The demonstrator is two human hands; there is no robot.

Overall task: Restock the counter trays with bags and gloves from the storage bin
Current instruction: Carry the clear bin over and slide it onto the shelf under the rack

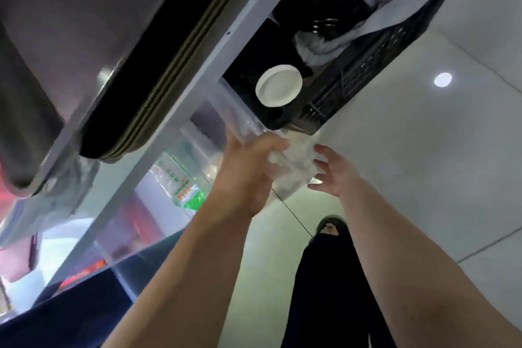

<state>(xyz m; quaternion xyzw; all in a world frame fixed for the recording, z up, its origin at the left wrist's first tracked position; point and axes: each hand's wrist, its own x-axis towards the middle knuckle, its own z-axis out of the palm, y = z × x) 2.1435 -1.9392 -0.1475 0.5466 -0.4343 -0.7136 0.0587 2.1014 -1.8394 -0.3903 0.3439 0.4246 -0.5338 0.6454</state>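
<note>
With the left hand [251,167] gripping the clear bags [288,175], the spread right hand [329,175] should support them underneath.

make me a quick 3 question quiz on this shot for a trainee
1. True or false: the left hand grips the clear plastic bundle.
2. Which thing sits in the black crate? A) white lid B) red mug C) yellow sponge
3. Fill in: the right hand has its fingers ____, beside the bundle.

Key: 1 true; 2 A; 3 spread (open).
</note>
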